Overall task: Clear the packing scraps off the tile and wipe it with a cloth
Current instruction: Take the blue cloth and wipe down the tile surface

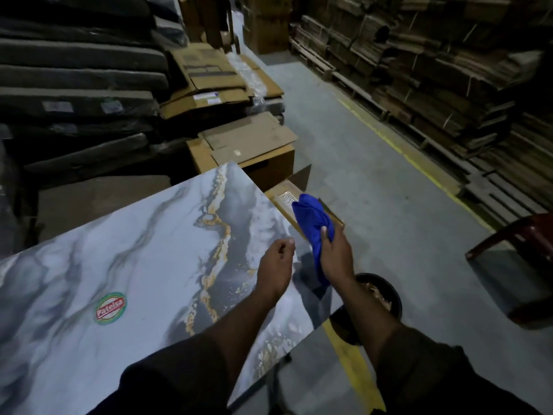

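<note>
A large glossy marble-look tile with grey and gold veins and a red-green sticker fills the lower left. My right hand grips a bunched blue cloth just above the tile's right edge. My left hand hovers over the tile beside it, fingers loosely curled, holding nothing that I can see. No scraps show on the visible tile surface.
A black bucket with brownish scraps stands on the floor right of the tile. Cardboard boxes sit behind the tile, dark stacked slabs at left, pallets of flattened cartons at right, a dark red chair far right.
</note>
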